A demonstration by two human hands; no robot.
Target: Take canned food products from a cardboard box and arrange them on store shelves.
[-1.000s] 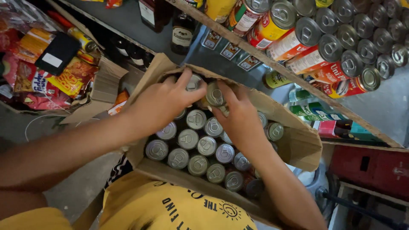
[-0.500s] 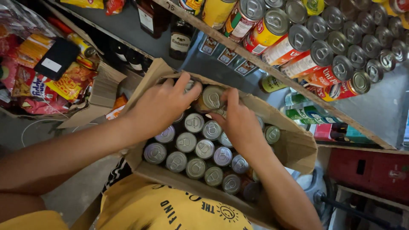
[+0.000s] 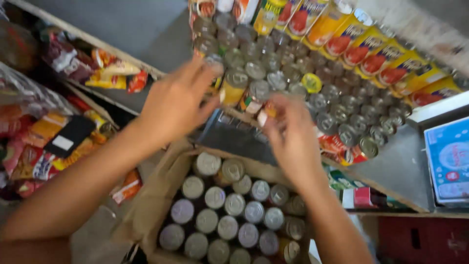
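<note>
A brown cardboard box (image 3: 161, 190) sits low in the middle, filled with several silver-topped cans (image 3: 234, 205) standing upright. Above it, my left hand (image 3: 173, 105) is raised to the shelf and grips a yellow can (image 3: 233, 85) at the near edge of the rows. My right hand (image 3: 292, 139) is beside it, fingers closed on a red-and-white can (image 3: 261, 108) held just in front of the shelf edge. The shelf (image 3: 405, 176) carries several rows of yellow-and-red cans (image 3: 337, 83). Motion blur hides the exact finger grip.
Bright snack packets (image 3: 41, 142) hang and pile at the left, with more packets (image 3: 112, 73) on a lower shelf. A blue-and-white carton (image 3: 447, 164) stands at the right on the shelf. A red crate (image 3: 420, 239) is below it, and green packs (image 3: 342, 181) lie under the shelf.
Both hands have risen out of the box to the shelf's can rows, each carrying a can. The view has tilted up toward the shelf.
</note>
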